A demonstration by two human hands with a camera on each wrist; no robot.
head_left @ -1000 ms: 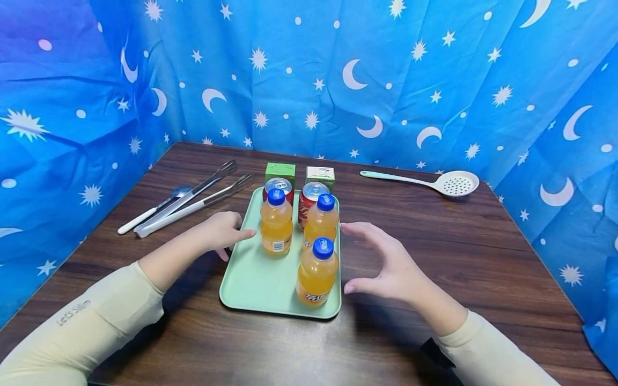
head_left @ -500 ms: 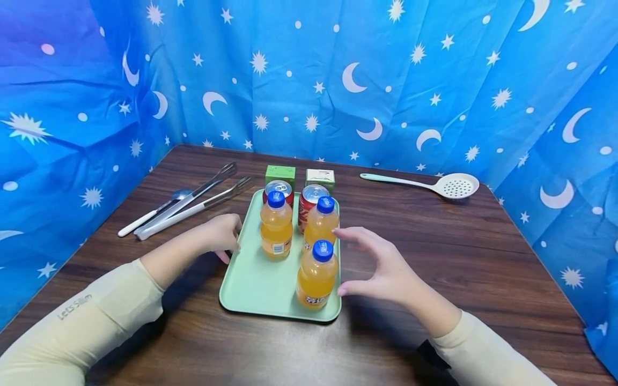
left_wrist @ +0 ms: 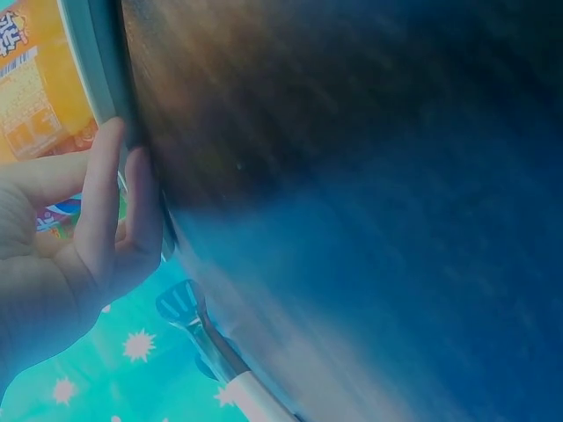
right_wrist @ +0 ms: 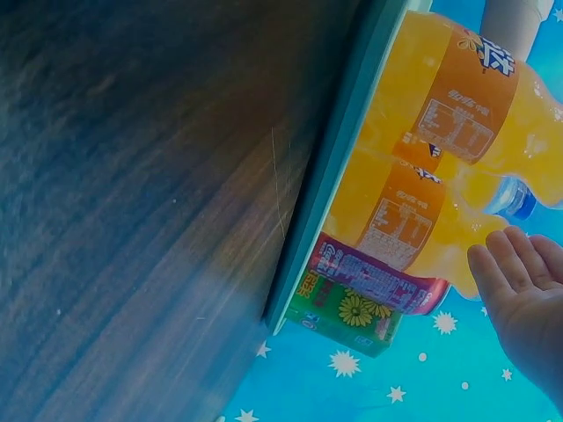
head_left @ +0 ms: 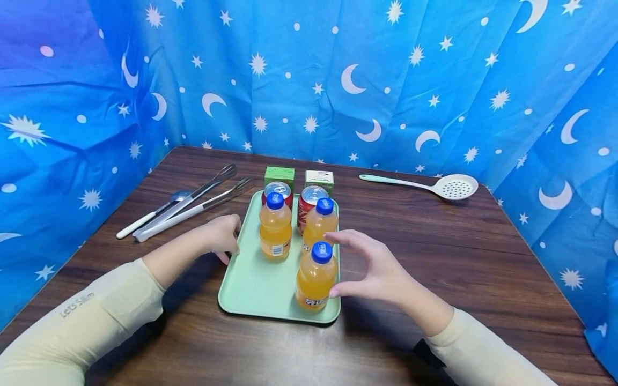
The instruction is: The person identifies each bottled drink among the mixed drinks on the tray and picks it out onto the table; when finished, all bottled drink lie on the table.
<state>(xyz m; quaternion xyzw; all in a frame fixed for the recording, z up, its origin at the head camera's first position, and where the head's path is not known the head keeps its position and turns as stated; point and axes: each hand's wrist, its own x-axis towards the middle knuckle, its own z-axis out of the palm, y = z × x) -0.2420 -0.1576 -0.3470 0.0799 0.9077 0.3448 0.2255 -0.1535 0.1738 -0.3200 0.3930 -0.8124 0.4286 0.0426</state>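
Observation:
Beside the left edge of a green tray (head_left: 260,289), the left hand (head_left: 219,236) has its thumb and fingers at the rim; in the left wrist view that hand (left_wrist: 75,233) holds the tray's side. Three orange-drink bottles with blue caps stand on the tray: left (head_left: 275,236), right rear (head_left: 316,225) and right front (head_left: 314,279). The right hand (head_left: 379,271), thumb and fingers spread apart, is at the right-hand bottles and holds nothing. In the right wrist view its fingertips (right_wrist: 506,255) are close to a bottle's shoulder (right_wrist: 453,255); contact is unclear.
Two red cans (head_left: 277,188) (head_left: 309,201) stand behind the bottles, with green boxes (head_left: 280,174) (head_left: 319,178) at the tray's far end. Tongs (head_left: 188,206) and a white-handled utensil (head_left: 140,222) lie at left, a slotted spoon (head_left: 454,187) at back right.
The right hand has moved left, from beside the tray to the right-hand bottles. The left thumb, stretched over the tray before, has drawn back to the rim. The bottles have kept their places.

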